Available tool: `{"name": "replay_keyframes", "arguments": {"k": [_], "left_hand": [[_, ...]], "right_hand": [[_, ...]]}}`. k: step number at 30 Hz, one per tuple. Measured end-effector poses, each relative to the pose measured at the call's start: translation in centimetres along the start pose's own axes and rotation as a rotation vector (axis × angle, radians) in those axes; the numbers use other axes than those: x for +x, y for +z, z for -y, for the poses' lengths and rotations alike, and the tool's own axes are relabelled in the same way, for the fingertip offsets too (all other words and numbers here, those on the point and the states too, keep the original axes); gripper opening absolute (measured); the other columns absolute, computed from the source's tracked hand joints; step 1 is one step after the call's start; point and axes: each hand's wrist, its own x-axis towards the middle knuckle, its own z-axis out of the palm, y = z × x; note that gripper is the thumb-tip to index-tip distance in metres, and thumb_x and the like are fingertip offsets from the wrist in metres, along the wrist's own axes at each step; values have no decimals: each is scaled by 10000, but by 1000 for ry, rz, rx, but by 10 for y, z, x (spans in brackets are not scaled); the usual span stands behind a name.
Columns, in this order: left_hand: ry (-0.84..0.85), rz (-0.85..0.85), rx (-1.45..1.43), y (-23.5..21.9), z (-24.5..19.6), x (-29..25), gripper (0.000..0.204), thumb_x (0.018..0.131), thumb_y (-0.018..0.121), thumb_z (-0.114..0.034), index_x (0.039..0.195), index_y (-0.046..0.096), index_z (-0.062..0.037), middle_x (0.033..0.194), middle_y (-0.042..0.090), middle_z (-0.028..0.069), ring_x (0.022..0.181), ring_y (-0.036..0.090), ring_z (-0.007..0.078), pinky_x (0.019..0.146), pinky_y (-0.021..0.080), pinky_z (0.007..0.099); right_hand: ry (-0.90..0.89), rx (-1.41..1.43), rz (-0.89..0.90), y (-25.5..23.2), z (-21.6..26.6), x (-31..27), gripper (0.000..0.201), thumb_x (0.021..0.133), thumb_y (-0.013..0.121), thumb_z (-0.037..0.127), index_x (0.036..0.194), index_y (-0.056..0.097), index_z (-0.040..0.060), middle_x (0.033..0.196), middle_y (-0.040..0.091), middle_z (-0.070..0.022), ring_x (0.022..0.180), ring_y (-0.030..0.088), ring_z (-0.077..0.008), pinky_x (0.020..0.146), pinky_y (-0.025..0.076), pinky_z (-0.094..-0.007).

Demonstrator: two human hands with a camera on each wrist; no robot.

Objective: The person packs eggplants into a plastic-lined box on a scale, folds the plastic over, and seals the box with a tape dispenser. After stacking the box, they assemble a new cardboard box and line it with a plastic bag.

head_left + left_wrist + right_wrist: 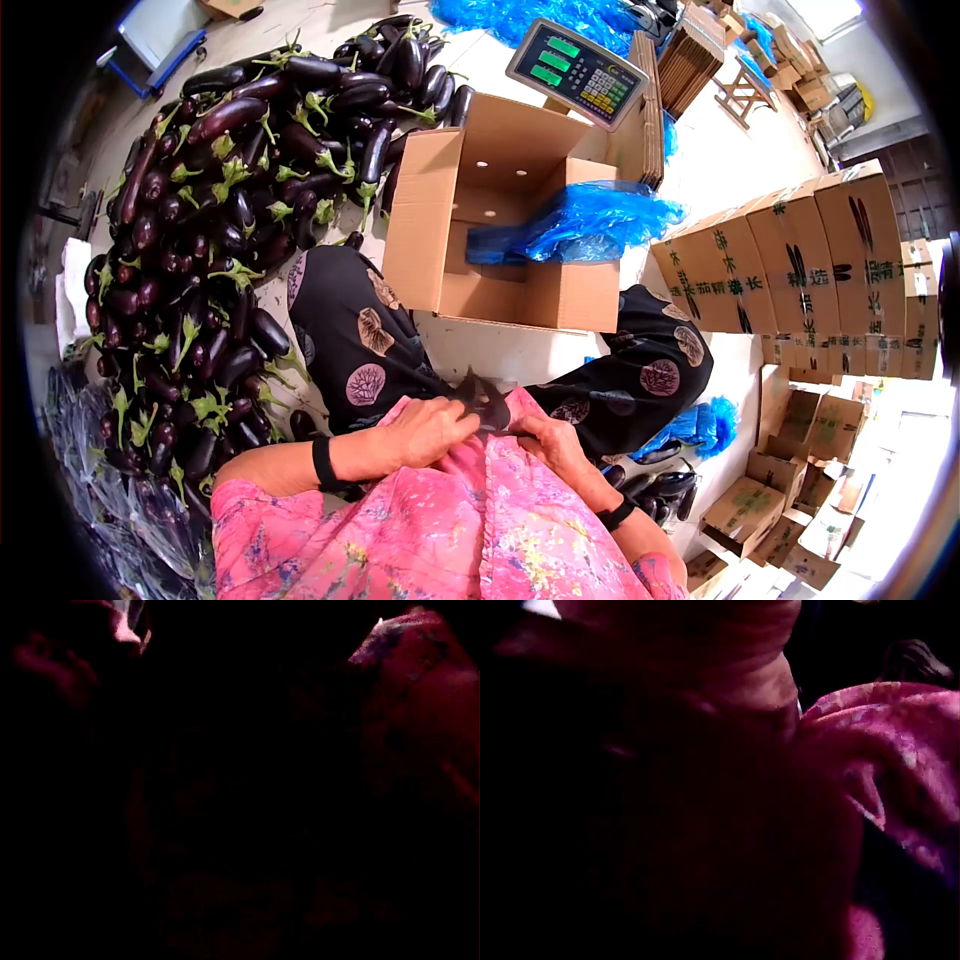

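Observation:
Both hands are at the front of the pink floral shirt (pixel 440 520), close to its lower edge above the lap. The left hand (pixel 430 432) has its fingers curled at the cloth and grips it. A short way across, the right hand (pixel 552 442) holds the shirt's other side. Dark patterned trousers (pixel 365 330) cover the spread legs. In the left wrist view nearly everything is black, with shirt cloth at the upper corners. Shirt folds (pixel 900 742) and part of the right hand (pixel 757 682) show in the right wrist view; its fingertips are hidden.
An open cardboard box (pixel 425 220) stands between the knees, with a blue plastic bag (pixel 600 220) over its side. Eggplants (pixel 215 260) are heaped at left. A digital scale (pixel 577 72) stands behind the box. Printed cartons (pixel 790 255) are stacked at right, opened boxes (pixel 745 510) below them.

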Motion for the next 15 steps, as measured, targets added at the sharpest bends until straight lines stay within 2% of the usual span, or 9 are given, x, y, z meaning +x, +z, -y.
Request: {"name": "replay_keyframes", "arguments": {"k": [4, 6, 8, 9, 11, 13, 14, 15], "left_hand": [[-18, 48, 19, 13, 7, 11, 123, 882, 597, -136, 980, 609, -62, 875, 590, 146, 843, 630, 363, 672, 528, 470], [-39, 125, 4, 18, 14, 23, 163, 864, 591, -124, 1015, 598, -62, 909, 577, 155, 894, 617, 367, 716, 522, 475], [-21, 97, 43, 20, 10, 19, 183, 855, 593, -120, 1029, 595, -61, 933, 570, 153, 901, 608, 364, 713, 518, 471], [-12, 87, 60, 22, 7, 15, 194, 850, 594, -118, 1035, 593, -61, 944, 566, 151, 905, 604, 362, 711, 516, 469], [21, 193, 26, 18, 0, 6, 306, 843, 589, -83, 1148, 588, -66, 979, 554, 146, 921, 580, 350, 736, 511, 447], [77, 306, -38, 11, 2, 3, 413, 830, 591, -55, 1242, 573, -70, 989, 552, 141, 925, 567, 341, 749, 507, 434], [83, 380, -101, 3, 4, 3, 563, 813, 646, -56, 1361, 519, -84, 1057, 565, 159, 955, 560, 349, 797, 505, 443], [88, 392, -154, -1, 7, 0, 568, 822, 643, -54, 1373, 509, -82, 1061, 565, 156, 952, 558, 349, 798, 499, 441]], "right_hand": [[110, -82, 81, 6, -39, 11, 203, 804, 683, 93, 1003, 705, 60, 845, 697, -221, 814, 694, -408, 718, 553, -474], [126, -129, 50, 9, -42, 12, 195, 808, 677, 99, 999, 705, 69, 854, 697, -221, 818, 692, -411, 716, 552, -478], [138, -160, 31, 10, -39, 10, 173, 822, 671, 114, 988, 706, 83, 882, 694, -223, 828, 683, -421, 714, 550, -483], [122, -202, 64, 7, -37, 8, 169, 827, 670, 119, 989, 707, 84, 892, 693, -222, 834, 680, -424, 713, 548, -485], [90, -279, 136, 4, -34, 2, 163, 837, 668, 128, 990, 708, 88, 911, 691, -220, 845, 674, -429, 712, 544, -490], [52, -118, 183, -5, -39, -2, 185, 879, 660, 162, 1030, 700, 63, 921, 684, -217, 848, 674, -411, 721, 538, -460], [45, -2, 188, -10, -39, -7, 196, 889, 656, 169, 1042, 695, 53, 921, 684, -216, 852, 676, -402, 728, 538, -448], [43, 115, 196, -14, -37, -14, 207, 900, 652, 176, 1053, 690, 43, 921, 684, -215, 856, 679, -392, 734, 538, -437]]}}
